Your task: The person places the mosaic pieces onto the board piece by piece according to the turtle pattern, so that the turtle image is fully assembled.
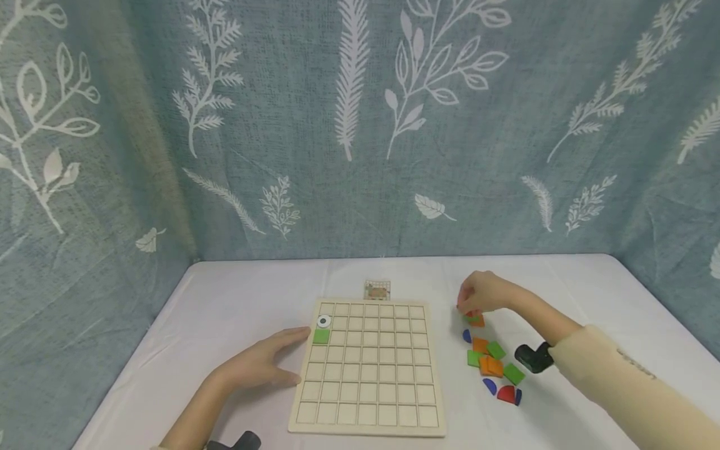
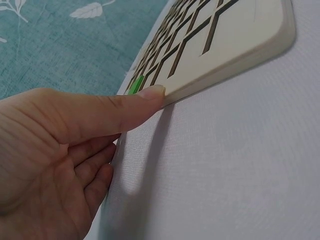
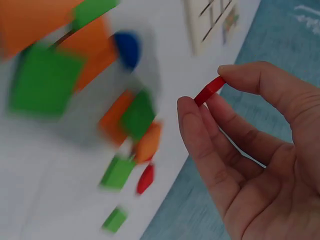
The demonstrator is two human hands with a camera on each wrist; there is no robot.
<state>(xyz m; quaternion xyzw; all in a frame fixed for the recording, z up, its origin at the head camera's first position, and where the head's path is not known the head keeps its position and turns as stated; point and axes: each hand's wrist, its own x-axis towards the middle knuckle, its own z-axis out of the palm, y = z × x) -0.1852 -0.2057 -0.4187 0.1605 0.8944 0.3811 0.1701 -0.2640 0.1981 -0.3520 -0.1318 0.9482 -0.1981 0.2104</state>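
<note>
A pale wooden grid board lies on the white table, with a green square tile and a white round piece in its left column. My left hand rests flat against the board's left edge, and its thumb touches the rim of the board. To the right of the board my right hand hovers over a pile of coloured tiles. Between thumb and fingertip it pinches a thin red tile, held above the tiles.
A small picture card lies just behind the board. Green, orange, blue and red tiles are scattered to the board's right. A blue leaf-patterned curtain hangs behind and beside the table.
</note>
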